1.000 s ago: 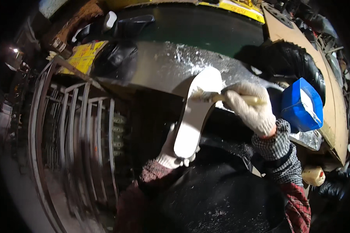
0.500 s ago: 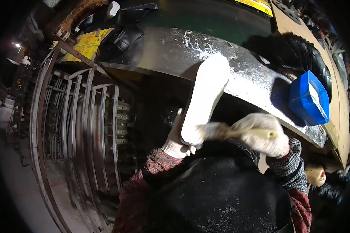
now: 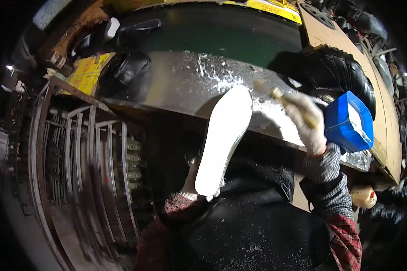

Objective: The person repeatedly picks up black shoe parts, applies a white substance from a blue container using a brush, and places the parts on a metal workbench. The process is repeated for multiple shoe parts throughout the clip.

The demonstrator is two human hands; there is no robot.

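Note:
A sole-shaped piece, a shoe sole [image 3: 226, 131] with a bright white face turned up, slants across the middle, its wide end over the bench edge. My left hand [image 3: 191, 178], in a pale knit glove, grips it from beneath at the narrow end; most of the fingers are hidden under it. In my gloved right hand [image 3: 305, 121] is a brush [image 3: 276, 93], its bristles blurred and just off the sole's wide end, above the bench. A blue tub [image 3: 337, 128] with white matter inside stands right beside that hand.
White smears cover part of the metal bench top [image 3: 167, 81]. A row of black curved pieces [image 3: 343, 79] lies at the right, near a wooden board [image 3: 382, 99]. At the left stand a metal rack [image 3: 92, 158], a yellow packet [image 3: 88, 72] and a black shoe-like item [image 3: 126, 72].
The brush in my right hand has gone from the sole's narrow end up past its wide end, away from me. My left hand still holds the sole, now slightly lower in view.

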